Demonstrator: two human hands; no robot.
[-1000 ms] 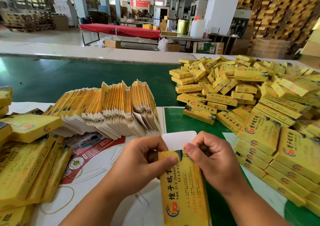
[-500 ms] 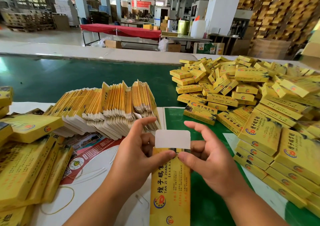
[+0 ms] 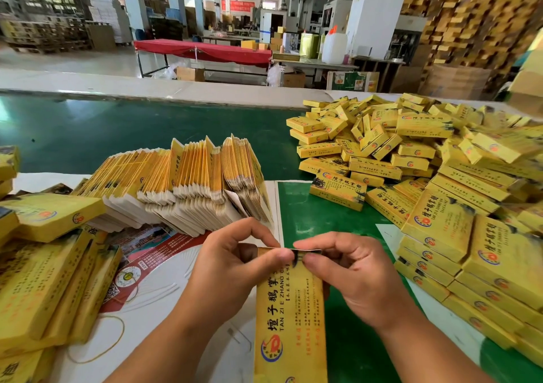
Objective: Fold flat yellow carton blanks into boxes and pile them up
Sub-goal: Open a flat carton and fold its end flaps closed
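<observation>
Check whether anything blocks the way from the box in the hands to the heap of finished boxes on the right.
Nothing visible does. The box is held by the left hand and right hand over the green mat, and only bare mat lies between it and the pile of folded boxes.

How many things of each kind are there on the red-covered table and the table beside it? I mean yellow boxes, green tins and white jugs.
Yellow boxes on the red-covered table: 2
Green tins: 1
White jugs: 1
Total: 4
</observation>
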